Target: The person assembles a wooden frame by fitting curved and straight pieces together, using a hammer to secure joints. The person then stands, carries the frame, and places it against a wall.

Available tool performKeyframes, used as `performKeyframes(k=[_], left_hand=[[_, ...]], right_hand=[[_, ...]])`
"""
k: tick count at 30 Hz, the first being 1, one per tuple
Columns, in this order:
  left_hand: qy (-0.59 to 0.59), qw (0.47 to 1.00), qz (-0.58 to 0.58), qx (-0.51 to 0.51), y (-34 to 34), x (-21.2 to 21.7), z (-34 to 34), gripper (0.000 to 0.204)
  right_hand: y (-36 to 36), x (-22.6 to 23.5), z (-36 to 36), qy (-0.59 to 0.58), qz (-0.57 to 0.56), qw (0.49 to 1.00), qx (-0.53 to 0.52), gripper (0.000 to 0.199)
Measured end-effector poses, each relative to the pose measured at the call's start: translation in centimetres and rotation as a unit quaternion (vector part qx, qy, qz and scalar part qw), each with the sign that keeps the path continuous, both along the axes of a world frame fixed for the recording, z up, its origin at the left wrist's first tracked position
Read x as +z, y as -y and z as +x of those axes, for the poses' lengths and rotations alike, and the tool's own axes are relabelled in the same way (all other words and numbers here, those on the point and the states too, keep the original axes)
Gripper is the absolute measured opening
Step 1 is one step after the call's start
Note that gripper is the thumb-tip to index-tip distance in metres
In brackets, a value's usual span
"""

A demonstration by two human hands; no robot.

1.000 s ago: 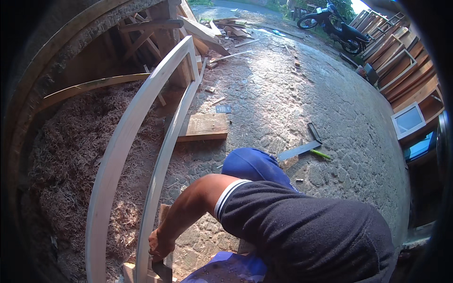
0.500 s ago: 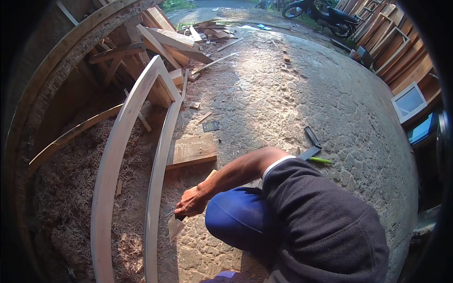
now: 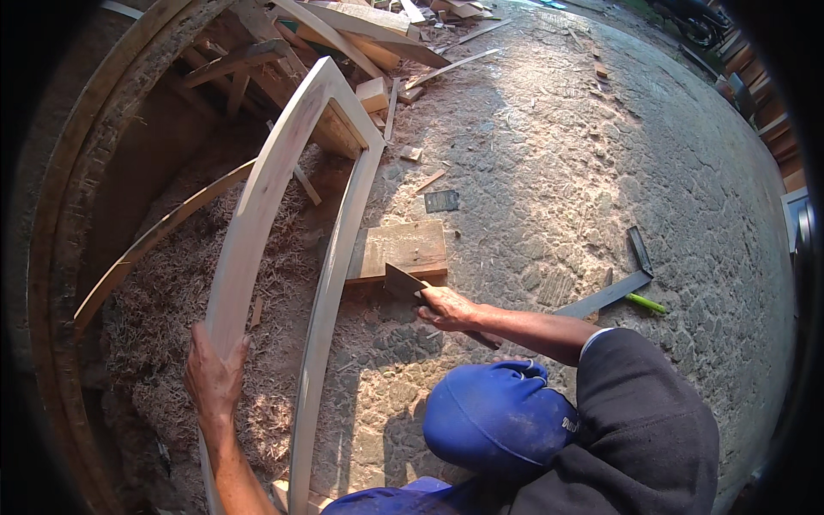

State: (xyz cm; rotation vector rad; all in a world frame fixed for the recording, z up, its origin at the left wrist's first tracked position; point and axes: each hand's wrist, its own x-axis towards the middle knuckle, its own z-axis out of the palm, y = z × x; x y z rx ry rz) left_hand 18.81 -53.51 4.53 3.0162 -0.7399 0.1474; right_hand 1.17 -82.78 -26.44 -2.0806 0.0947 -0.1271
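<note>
A pale wooden frame (image 3: pixel 257 206) stretches from the lower edge up to its far corner, one long side to the left, the other to the right. My left hand (image 3: pixel 216 371) is closed around the left side, low down. In my right hand (image 3: pixel 446 307), to the right of the frame, is a putty knife (image 3: pixel 402 281). Its dark, flared blade points left and away from me, apart from the frame. The blade's tip overlaps the near edge of a thick wooden block (image 3: pixel 399 247) in the picture; I cannot tell whether they touch.
Wood shavings (image 3: pixel 172 318) cover the ground left of and inside the frame. Scrap boards (image 3: pixel 378 34) are heaped at the far left. A try square (image 3: pixel 605 293) and a green tool (image 3: pixel 645 303) lie on the rough floor to the right. A small dark plate (image 3: pixel 441 201) lies beyond the block.
My right hand has moved the putty knife away from me, from low beside the frame to near the block, and its blade has swung upward. My left hand has come into view on the frame.
</note>
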Motion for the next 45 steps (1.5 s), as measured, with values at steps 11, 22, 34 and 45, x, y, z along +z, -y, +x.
performKeyframes(k=[11,22,34,45], left_hand=[[0.047,0.998,0.037,-0.021,8.3,-0.6,2.5,0.056],[0.038,0.999,0.024,0.009,8.2,0.5,1.5,0.057],[0.065,0.998,-0.023,-0.011,7.3,1.7,0.2,0.056],[0.018,1.0,0.016,-0.009,8.5,1.3,-1.1,0.057]], right_hand=[[7.5,1.1,1.3,-0.008,0.013,0.994,-0.112,0.036],[5.4,1.3,-4.6,-0.175,-0.183,0.94,0.227,0.046],[12.3,1.4,7.7,-0.019,-0.388,0.921,0.026,0.101],[17.1,-1.4,6.2,-0.037,-0.377,0.907,-0.183,0.09]])
